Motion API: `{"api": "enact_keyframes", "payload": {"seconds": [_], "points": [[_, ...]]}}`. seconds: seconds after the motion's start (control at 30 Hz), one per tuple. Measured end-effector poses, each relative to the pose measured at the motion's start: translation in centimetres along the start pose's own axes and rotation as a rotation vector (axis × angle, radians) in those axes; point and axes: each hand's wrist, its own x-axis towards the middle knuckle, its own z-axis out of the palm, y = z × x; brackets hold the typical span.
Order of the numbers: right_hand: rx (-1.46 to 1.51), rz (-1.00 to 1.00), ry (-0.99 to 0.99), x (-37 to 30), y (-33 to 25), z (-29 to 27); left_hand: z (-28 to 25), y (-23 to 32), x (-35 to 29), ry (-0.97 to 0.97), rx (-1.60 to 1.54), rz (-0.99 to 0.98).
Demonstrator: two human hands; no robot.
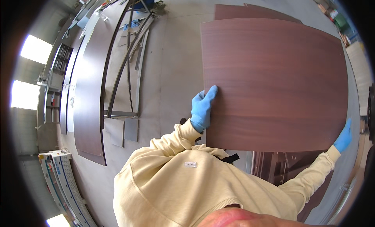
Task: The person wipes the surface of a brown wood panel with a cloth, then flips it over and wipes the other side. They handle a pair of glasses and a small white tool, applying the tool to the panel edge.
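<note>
A large reddish-brown wood-grain panel (pixel 273 82) spans the right half of the head view, held between my two gloved hands. My left hand (pixel 202 108), in a light blue glove, grips its left edge with the thumb lying on the face; the fingers behind the edge are hidden. At the lower right corner my right hand (pixel 343 137), gloved the same way, is closed on the opposite edge. More brown panels (pixel 230 11) show beyond its far edge, partly covered by it.
Long dark brown boards (pixel 93 74) lie on the left beside a metal frame (pixel 136 82) standing on the grey floor (pixel 175 51). Below the held panel are stacked dark brown pieces (pixel 281 162). Wrapped long packages (pixel 66 184) rest at the lower left.
</note>
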Motion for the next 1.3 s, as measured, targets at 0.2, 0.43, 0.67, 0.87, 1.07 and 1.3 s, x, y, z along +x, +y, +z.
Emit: {"api": "enact_keyframes", "payload": {"seconds": [0.2,0.43,0.67,0.87,1.07,1.3], "points": [[0.123,-0.149,-0.225,-9.6,-17.7,20.6,-17.1,10.3,7.7,0.222,-0.049,0.129],[0.127,-0.359,-0.401,-21.5,-33.8,49.0,-35.1,23.3,16.9,0.483,-0.048,0.342],[0.127,-0.409,-0.606,-30.1,-46.5,77.2,-43.1,34.4,28.9,0.701,-0.119,0.494],[0.277,-0.467,-0.921,-37.5,-57.6,102.9,-53.7,40.9,42.6,0.871,0.034,0.564],[0.13,-0.531,-1.085,-45.2,-69.0,122.7,-57.3,48.5,52.9,1.128,-0.083,0.478],[0.007,-0.65,-1.254,-53.2,-76.4,144.4,-65.7,51.8,65.1,1.297,-0.095,0.459]]}}
